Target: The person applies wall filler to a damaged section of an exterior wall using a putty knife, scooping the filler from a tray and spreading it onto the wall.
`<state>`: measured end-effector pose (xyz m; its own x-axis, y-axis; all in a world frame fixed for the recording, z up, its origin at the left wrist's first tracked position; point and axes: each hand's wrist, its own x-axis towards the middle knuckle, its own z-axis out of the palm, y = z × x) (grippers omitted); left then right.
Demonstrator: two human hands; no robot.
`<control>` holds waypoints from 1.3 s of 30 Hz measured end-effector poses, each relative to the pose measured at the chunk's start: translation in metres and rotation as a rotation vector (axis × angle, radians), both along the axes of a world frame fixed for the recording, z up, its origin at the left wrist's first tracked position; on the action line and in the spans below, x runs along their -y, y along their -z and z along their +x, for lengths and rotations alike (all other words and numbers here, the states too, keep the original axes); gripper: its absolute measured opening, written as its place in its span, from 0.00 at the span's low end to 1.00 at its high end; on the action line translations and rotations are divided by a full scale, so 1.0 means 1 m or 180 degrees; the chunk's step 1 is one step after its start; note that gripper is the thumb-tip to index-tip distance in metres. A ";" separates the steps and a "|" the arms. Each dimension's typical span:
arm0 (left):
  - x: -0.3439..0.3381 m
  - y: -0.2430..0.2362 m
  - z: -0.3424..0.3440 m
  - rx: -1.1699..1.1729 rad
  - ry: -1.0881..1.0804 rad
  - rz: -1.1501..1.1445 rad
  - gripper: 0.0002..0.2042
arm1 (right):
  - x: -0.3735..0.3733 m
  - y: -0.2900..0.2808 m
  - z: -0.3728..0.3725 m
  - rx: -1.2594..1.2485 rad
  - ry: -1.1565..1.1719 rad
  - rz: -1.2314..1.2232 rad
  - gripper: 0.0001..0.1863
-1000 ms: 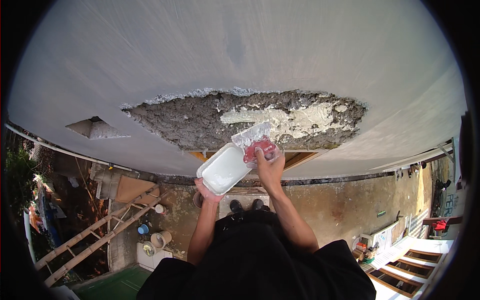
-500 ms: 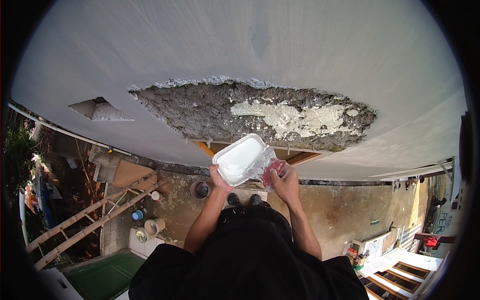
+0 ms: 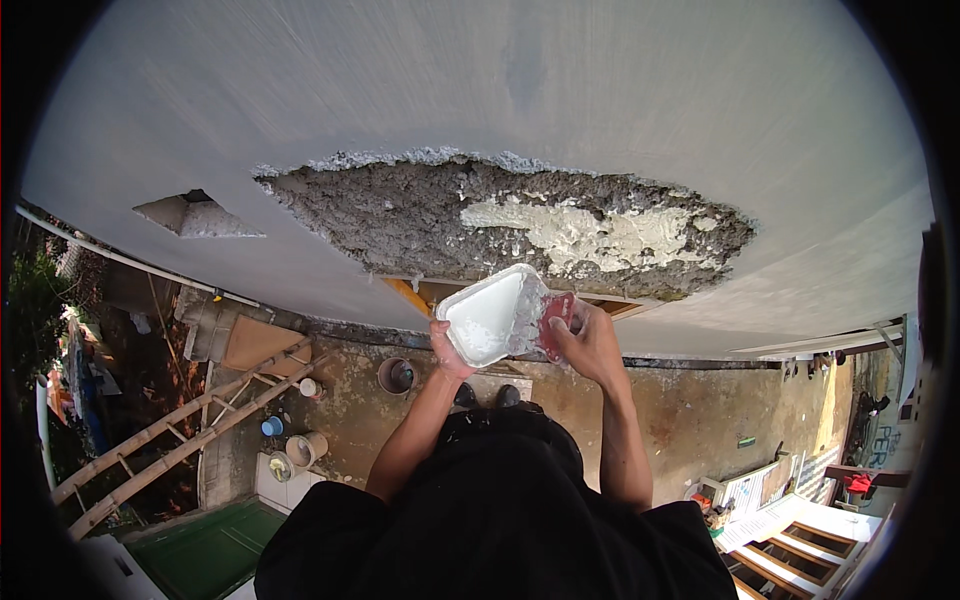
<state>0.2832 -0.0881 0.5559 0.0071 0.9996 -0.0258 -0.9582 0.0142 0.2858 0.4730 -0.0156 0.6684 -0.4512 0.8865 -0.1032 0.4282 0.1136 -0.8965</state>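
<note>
My left hand (image 3: 449,350) grips the near left edge of a white tray (image 3: 482,322), tilted in front of me with white filler paste in it. In my right hand (image 3: 592,346) is a putty scraper (image 3: 556,326) with a red handle. Its paste-smeared blade lies over the right side of the tray. Beyond both hands, the grey wall (image 3: 420,110) has a long rough patch of bare masonry (image 3: 380,215). Cream-coloured filler (image 3: 590,235) covers part of that patch, mostly its right half.
A triangular hole (image 3: 200,215) opens in the wall at left. Below stand a bucket (image 3: 397,376), a blue pail (image 3: 272,427) and other tubs. A bamboo ladder (image 3: 190,440) leans at lower left. A wooden frame (image 3: 410,298) shows behind the tray.
The tray has shifted slightly right. My right hand has moved a little right and turned the scraper, whose blade now sits against the tray's right side.
</note>
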 end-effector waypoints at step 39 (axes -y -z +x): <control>-0.001 0.027 0.010 0.0041 0.0178 -0.0400 0.45 | -0.062 -0.007 -0.054 0.2041 -0.2317 0.1785 0.11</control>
